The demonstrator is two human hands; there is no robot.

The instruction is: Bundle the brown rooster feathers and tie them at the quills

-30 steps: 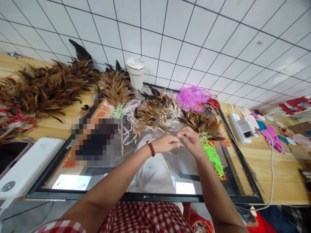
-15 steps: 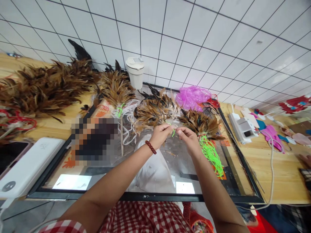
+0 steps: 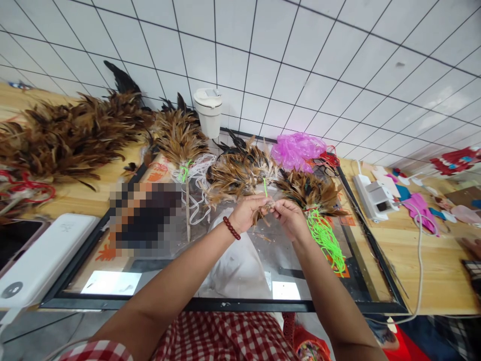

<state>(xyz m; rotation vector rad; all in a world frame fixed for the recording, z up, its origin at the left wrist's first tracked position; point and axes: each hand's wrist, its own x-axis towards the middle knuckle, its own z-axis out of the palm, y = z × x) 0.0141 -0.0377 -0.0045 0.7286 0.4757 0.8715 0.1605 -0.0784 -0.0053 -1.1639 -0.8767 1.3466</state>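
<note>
My left hand (image 3: 248, 211), with a dark red bead bracelet (image 3: 231, 228) at the wrist, and my right hand (image 3: 286, 216) meet over the black-framed glass panel (image 3: 233, 304). Between the fingertips they pinch a small bundle of brown feathers (image 3: 262, 210). A short green string (image 3: 265, 187) sticks up from the bundle above my left fingers. A fan of brown feathers (image 3: 236, 173) lies just beyond the hands. To the right lies another brown feather bunch (image 3: 311, 191) beside a heap of bright green strings (image 3: 326, 239).
Big piles of brown feathers (image 3: 71, 135) cover the wooden table at left. A white lidded cup (image 3: 209, 113) stands by the tiled wall. A pink plastic bag (image 3: 296, 150), a white power strip (image 3: 370, 196) with cable and a white power bank (image 3: 41, 258) lie around.
My hands rose from the glass toward the feather fan and drew together. The green string, hanging between the fingers half a second ago, now points up, and a small feather bundle is between my fingertips.
</note>
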